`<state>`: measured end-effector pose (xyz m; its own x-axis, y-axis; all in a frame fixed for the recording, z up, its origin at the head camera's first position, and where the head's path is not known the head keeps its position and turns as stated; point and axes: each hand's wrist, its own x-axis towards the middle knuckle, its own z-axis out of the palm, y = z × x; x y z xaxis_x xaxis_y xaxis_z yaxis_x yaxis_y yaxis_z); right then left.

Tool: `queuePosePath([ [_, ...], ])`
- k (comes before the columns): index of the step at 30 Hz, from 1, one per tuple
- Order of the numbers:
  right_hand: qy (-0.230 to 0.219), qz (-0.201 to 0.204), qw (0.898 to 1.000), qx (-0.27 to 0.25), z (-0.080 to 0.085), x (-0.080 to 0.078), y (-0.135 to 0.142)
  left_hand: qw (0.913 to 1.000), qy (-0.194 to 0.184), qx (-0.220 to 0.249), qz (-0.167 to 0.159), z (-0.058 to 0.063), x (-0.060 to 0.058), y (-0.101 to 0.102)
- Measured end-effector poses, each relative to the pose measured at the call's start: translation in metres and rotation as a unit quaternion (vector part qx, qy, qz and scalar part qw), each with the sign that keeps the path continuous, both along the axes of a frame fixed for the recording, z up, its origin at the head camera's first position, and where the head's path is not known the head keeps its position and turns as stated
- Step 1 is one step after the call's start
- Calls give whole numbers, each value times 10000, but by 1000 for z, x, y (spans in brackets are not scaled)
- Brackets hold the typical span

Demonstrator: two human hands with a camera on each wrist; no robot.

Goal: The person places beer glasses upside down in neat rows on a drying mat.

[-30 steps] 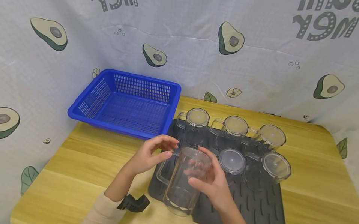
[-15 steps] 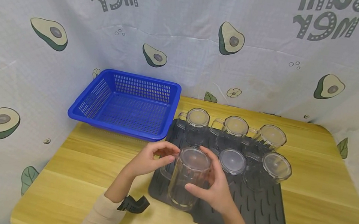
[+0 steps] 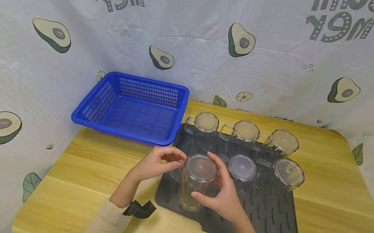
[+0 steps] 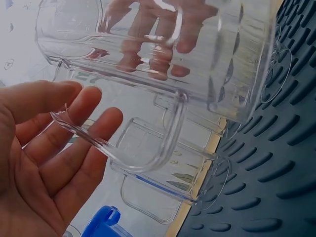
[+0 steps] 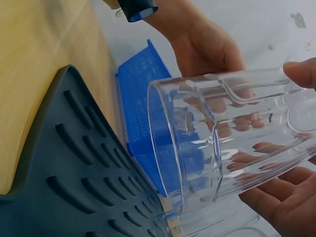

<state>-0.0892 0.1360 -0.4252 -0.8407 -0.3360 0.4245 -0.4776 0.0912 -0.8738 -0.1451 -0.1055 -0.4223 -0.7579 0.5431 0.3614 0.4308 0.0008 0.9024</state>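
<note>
In the head view a clear glass mug point(image 3: 188, 197) is held upside down, its base up, over the front left part of the dark drying mat point(image 3: 252, 215). My right hand point(image 3: 223, 194) grips the mug's body from the right, thumb on the near side and fingers behind. My left hand point(image 3: 153, 165) is at its left, by the handle. In the left wrist view the thumb and fingers of the left hand point(image 4: 54, 163) hold the handle point(image 4: 143, 165) near the base end. The right wrist view shows the mug's rim point(image 5: 155, 128) facing the ridged mat point(image 5: 84, 182).
Several upside-down glass mugs stand on the mat, including one at the back left point(image 3: 206, 123) and one just right of my right hand point(image 3: 242, 168). A blue plastic basket point(image 3: 124, 136) sits at the back left of the wooden table point(image 3: 72, 180). A patterned curtain point(image 3: 196, 47) hangs behind.
The held mug has tilted upright, its rim end moving away from me and over the mat. My left fingers have come closer to the handle; the right hand keeps its grip.
</note>
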Motion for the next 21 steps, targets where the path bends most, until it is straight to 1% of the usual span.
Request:
queuePosePath([
  [3, -61, -150, 9997, 158, -1, 0, -1, 9998, -211, -5, 14, -1, -2, 0],
  [6, -154, -314, 9990, 284, -2, -1, -2, 9994, -333, -14, 102, -2, -3, 2],
  [11, -328, -546, 9971, 407, -2, -2, -5, 9986, -382, -55, 367, -2, -5, 6],
  [15, -343, -730, 9954, 513, -2, -3, -7, 9977, -430, -35, 529, -3, -7, 9],
  [21, -267, -876, 9940, 597, -3, -5, -9, 9970, -477, 0, 603, -6, -10, 12],
])
